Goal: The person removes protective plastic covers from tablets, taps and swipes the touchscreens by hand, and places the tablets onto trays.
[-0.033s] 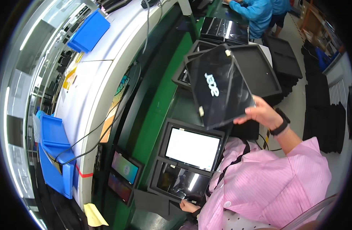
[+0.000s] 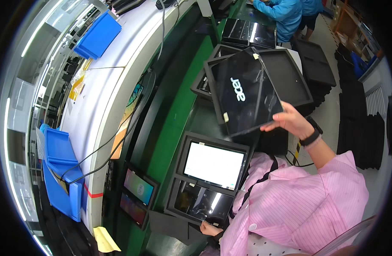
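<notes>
My right hand [image 2: 292,121] grips the lower right corner of a black tablet [image 2: 247,96], holding it tilted above the trays. White lettering shows on its dark screen, and pale tabs stick out at its edges. Below it, a black tray [image 2: 175,205] has two compartments: a tablet with a lit white screen [image 2: 214,165] in the upper, and a dark glossy tablet [image 2: 203,204] in the lower. My left hand [image 2: 211,229] is curled closed at the lower edge of this tray; its fingertips are partly hidden.
Behind the raised tablet is a black tray [image 2: 285,79]; stacked trays [image 2: 313,62] stand beyond. Two lit tablets [image 2: 139,187] lie left on the green line [image 2: 168,115]. Blue bins [image 2: 59,145] and cables line the white bench [image 2: 100,91]. People in blue [image 2: 283,17] work at the far end.
My right hand has shifted the tablet slightly upward in view and turned it a little, so its lettering looks sharper. My left hand stays where it was.
</notes>
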{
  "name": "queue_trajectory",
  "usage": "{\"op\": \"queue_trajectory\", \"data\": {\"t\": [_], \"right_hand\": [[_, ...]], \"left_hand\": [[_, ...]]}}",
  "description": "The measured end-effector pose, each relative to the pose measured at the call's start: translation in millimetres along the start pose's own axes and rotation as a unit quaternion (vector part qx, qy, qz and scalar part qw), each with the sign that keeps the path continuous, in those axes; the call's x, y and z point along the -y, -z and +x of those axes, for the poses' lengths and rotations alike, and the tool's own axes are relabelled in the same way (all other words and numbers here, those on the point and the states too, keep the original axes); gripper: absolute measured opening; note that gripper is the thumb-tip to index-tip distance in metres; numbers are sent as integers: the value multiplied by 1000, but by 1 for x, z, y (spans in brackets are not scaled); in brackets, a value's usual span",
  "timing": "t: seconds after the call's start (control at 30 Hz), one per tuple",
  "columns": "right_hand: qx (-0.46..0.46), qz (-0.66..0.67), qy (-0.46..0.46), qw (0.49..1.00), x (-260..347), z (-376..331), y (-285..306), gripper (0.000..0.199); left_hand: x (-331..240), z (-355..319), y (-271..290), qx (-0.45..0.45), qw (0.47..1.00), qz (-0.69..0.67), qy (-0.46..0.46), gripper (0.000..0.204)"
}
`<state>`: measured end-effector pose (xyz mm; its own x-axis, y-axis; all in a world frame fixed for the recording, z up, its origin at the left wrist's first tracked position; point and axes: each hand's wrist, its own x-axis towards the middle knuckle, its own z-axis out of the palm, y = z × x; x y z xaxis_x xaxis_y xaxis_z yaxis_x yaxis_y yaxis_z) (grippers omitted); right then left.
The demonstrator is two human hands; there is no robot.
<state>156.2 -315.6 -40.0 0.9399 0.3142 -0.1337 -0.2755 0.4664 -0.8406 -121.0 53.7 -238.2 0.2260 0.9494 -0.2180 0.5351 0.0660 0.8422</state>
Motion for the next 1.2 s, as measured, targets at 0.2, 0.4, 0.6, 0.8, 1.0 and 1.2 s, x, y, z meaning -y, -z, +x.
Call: {"op": "queue_trajectory", "data": {"t": [0.2, 0.4, 0.6, 0.8, 1.0, 1.2], "right_hand": [[-26, 74, -15, 997, -39, 55, 69, 27], [-122, -461, -141, 868, -32, 89, 49, 23], [-181, -669, 14, 721, -31, 77, 2, 30], [175, -459, 64, 869, -121, 63, -93, 12], [348, -361, -23, 865, -222, 51, -159, 50], [225, -171, -36, 959, -198, 50, -205, 32]], "left_hand": [[-4, 2, -2, 6, 992, -110, 60, 16], [36, 23, 3, 48, 997, 63, 27, 22], [-46, -15, 9, -85, 981, 112, -131, 22], [-77, -31, 15, 95, 974, -205, 31, 26], [-114, -63, 37, 92, 934, -344, 3, 33], [-143, -76, 38, 234, 914, -327, -47, 41]]}}
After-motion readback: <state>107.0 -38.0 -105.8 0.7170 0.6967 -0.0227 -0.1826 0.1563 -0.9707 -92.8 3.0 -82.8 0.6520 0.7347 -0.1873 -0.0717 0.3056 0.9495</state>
